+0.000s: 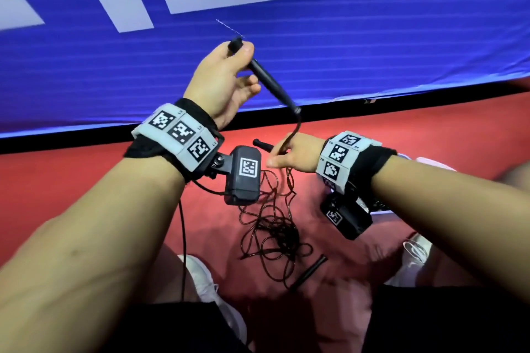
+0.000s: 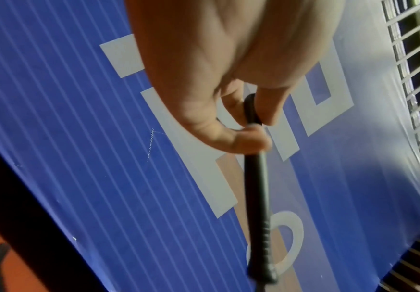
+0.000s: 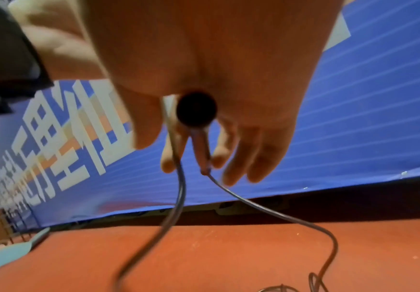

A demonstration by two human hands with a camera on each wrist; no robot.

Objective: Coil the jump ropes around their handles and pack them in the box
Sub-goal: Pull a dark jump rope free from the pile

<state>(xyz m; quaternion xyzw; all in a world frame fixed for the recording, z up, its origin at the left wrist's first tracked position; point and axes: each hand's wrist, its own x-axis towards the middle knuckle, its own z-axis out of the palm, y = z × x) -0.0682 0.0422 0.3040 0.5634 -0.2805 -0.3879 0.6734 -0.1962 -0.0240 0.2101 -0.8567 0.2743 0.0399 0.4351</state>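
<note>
Left hand (image 1: pixel 222 80): raised before the blue banner (image 1: pixel 372 37), thumb and forefinger pinching the butt end of one black handle (image 1: pixel 266 77), which slants down to the right; the remaining fingers are loosely curled. Cord (image 1: pixel 294 129): thin, dark, leaving that handle's lower tip and curving down to the right hand (image 1: pixel 295 156). Right hand: held lower, over the red floor (image 1: pixel 86 186), its grip closed round a second black handle (image 1: pixel 262 145) with the cord passing between its fingers. Loose cord (image 1: pixel 272 232): a tangled heap on the floor below both hands. Third black handle (image 1: pixel 308 272): lying on the floor just beside the heap, between two white shoes (image 1: pixel 206 281). Box: not visible in any view.
</note>
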